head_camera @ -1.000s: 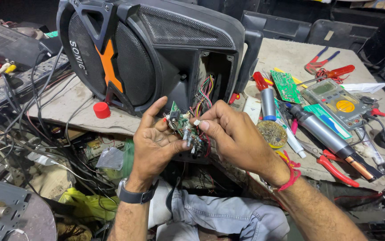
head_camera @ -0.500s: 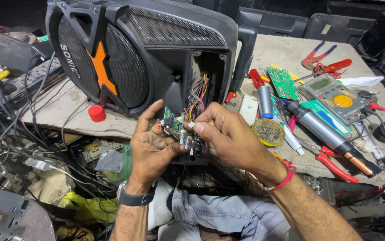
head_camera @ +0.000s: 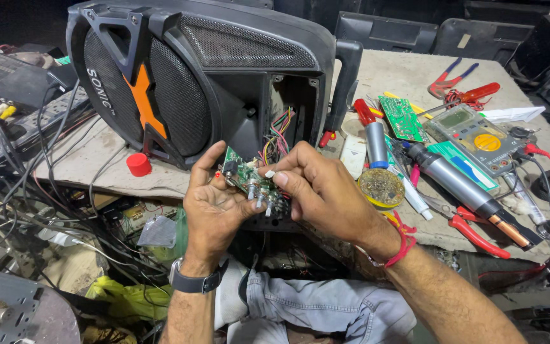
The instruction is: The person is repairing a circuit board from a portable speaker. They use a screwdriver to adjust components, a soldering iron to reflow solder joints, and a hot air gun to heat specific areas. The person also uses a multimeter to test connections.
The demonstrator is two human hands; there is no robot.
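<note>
hands: left (head_camera: 214,207), right (head_camera: 326,194) pinch circuit board (head_camera: 249,181) | at table edge (head_camera: 160,185), seemingly crowding speaker (head_camera: 205,83)

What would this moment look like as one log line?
left hand: holds circuit board | right hand: pinches board knob | wires run into speaker

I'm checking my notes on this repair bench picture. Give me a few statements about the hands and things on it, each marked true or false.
1. Both hands hold the small green circuit board. True.
2. The left hand wears a red thread. False: a dark watch; the thread is on the right hand's wrist.
3. Coloured wires run into the speaker. True.
4. The red cap sits on the multimeter. False: it lies left of the speaker.
</note>
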